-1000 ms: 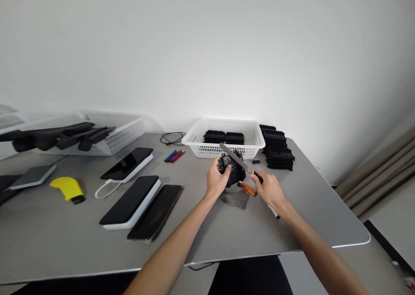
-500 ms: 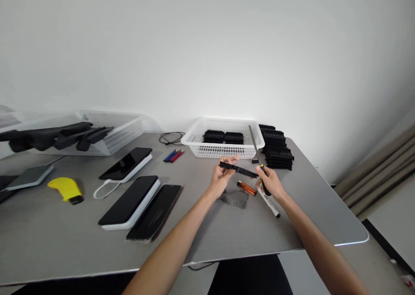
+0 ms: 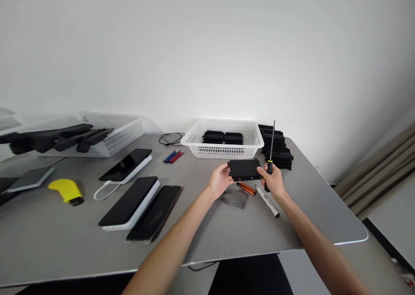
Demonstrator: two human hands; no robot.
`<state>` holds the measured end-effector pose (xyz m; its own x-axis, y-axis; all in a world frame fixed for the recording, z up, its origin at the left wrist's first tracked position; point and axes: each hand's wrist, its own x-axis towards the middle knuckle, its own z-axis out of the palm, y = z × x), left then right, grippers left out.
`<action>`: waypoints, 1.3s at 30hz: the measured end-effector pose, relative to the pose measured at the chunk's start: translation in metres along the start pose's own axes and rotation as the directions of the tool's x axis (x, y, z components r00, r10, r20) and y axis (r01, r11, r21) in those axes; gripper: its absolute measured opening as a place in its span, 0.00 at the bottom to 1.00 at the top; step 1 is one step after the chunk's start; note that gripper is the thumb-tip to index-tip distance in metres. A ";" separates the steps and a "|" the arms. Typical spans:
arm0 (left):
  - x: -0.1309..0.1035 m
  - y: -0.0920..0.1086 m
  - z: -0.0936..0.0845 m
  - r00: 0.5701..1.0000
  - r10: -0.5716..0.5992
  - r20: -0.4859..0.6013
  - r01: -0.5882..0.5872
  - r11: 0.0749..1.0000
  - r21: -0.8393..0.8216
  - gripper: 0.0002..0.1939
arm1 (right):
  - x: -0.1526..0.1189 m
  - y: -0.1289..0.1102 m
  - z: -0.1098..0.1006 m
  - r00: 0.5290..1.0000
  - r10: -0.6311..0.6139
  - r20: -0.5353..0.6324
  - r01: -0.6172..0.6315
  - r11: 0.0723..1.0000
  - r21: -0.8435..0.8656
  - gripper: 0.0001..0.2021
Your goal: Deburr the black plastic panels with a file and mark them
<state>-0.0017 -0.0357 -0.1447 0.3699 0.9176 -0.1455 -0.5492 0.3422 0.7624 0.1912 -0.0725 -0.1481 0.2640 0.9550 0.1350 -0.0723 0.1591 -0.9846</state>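
Both of my hands hold a flat black plastic part (image 3: 244, 169) just above the grey table (image 3: 207, 230). My left hand (image 3: 219, 181) grips its left end. My right hand (image 3: 274, 182) steadies its right end and also holds a screwdriver (image 3: 270, 150) with a black handle, the metal shaft pointing straight up. Under my hands lie an orange lighter (image 3: 246, 187), a white marker pen (image 3: 267, 201) and a small grey cloth (image 3: 236, 198).
A white basket (image 3: 223, 150) holding black parts stands behind my hands, with a stack of black parts (image 3: 278, 150) to its right. Several phones (image 3: 131, 200), a yellow tool (image 3: 66, 189), blue and red lighters (image 3: 174, 155), a cable (image 3: 171, 137) and another white basket (image 3: 113, 135) lie to the left.
The black part has turned from edge-on to lying flat, facing me. The screwdriver has swung from lying across the part to pointing straight up in my right hand.
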 end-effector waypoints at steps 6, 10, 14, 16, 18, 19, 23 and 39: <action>0.000 -0.007 0.000 0.990 0.087 -0.110 -0.058 0.969 0.241 0.19 | -0.003 -0.001 -0.001 0.990 -0.139 -0.017 0.130 0.957 -0.259 0.20; 0.005 -0.012 -0.006 0.974 0.183 -0.137 -0.135 0.944 0.300 0.24 | -0.002 -0.001 -0.004 0.977 -0.215 0.018 0.210 0.930 -0.301 0.22; 0.008 -0.012 -0.010 0.970 0.229 -0.078 -0.203 0.947 0.250 0.25 | 0.002 -0.003 -0.012 0.958 -0.287 0.021 0.274 0.886 -0.375 0.23; 0.009 -0.011 -0.011 0.967 0.247 -0.058 -0.231 0.952 0.203 0.24 | 0.004 -0.004 -0.018 0.954 -0.299 0.031 0.281 0.852 -0.442 0.22; 0.009 -0.007 -0.013 0.963 0.264 -0.053 -0.252 0.954 0.164 0.23 | 0.008 -0.005 -0.025 0.956 -0.288 0.053 0.275 0.818 -0.505 0.22; 0.010 -0.005 -0.014 0.962 0.266 -0.057 -0.255 0.955 0.151 0.22 | 0.009 -0.005 -0.029 0.958 -0.278 0.068 0.271 0.803 -0.530 0.22; 0.011 0.004 -0.017 0.961 0.264 -0.082 -0.253 0.959 0.129 0.19 | 0.015 -0.006 -0.037 0.959 -0.235 0.159 0.284 0.781 -0.557 0.20; 0.007 0.007 -0.010 0.943 0.317 0.096 -0.327 0.938 0.115 0.19 | 0.000 -0.016 -0.024 0.983 -0.134 0.127 0.172 0.411 -0.895 0.30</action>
<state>-0.0106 -0.0251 -0.1470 0.2464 0.9550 0.1649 -0.5500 -0.0024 0.8352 0.2153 -0.0812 -0.1349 0.1469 0.9490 0.2791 0.8768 0.0056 -0.4808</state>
